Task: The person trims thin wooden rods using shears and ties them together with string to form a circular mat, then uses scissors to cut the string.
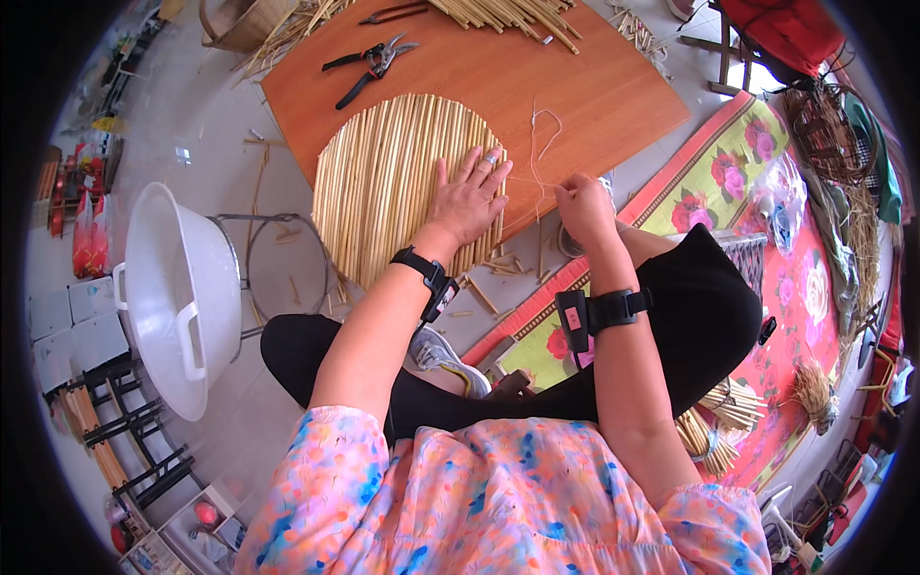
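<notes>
A round mat of straw stalks laid side by side [379,182] overhangs the near left edge of the brown wooden table [604,96]. My left hand [465,199] rests flat on the mat's right part, fingers spread, a ring on one of them. Just right of the mat, my right hand [585,206] is closed in a pinch on a thin white thread [541,184]. The thread runs between the mat's right edge and my fingers, and a loose loop of it lies farther up the table. My right fingertips are partly hidden.
Open pruning shears [374,69] and another dark-handled hand tool [393,13] lie beyond the mat. A pile of cut stalks [513,13] sits at the table's far edge. A white basin [172,297] stands left, a floral mat [805,316] right. Stalk scraps litter the floor.
</notes>
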### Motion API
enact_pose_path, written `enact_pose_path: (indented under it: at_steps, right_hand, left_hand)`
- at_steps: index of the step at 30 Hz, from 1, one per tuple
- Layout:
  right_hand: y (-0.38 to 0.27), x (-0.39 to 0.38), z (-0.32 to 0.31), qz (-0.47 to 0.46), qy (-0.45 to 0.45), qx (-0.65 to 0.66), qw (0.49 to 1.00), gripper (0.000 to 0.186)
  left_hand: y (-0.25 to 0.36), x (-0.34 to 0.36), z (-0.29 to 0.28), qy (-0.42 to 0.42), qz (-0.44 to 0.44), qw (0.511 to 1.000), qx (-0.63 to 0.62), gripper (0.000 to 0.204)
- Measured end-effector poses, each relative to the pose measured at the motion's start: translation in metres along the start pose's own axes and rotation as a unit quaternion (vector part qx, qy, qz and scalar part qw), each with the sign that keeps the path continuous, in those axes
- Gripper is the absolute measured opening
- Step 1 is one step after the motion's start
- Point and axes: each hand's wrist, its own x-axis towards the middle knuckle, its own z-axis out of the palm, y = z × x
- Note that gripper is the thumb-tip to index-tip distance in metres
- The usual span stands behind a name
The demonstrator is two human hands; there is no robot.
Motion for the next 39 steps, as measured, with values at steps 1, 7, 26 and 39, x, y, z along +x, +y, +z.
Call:
enact_pose_path:
  at_steps: [1,7,26,39]
  right_hand:
    - [-0.002,-0.004,-0.001,0.029,0.063,-0.010,0.998,0.023]
    - [-0.019,-0.039,-0.007,0.158,0.081,-0.002,0.984,0.025]
    - [0.025,-0.005,0.041,0.320,0.030,0.139,0.937,0.039]
    - [0.049,0.014,0.067,0.292,0.032,0.121,0.948,0.043]
  left_hand:
    - [0.000,0.000,0.000,0.001,0.001,1.000,-0.002,0.055]
    - [-0.003,0.000,0.003,-0.001,0.000,1.000,0.007,0.055]
    - [0.001,-0.020,-0.011,-0.002,-0.015,0.999,-0.044,0.062]
    - [0.003,-0.017,-0.001,-0.013,0.003,1.000,0.008,0.064]
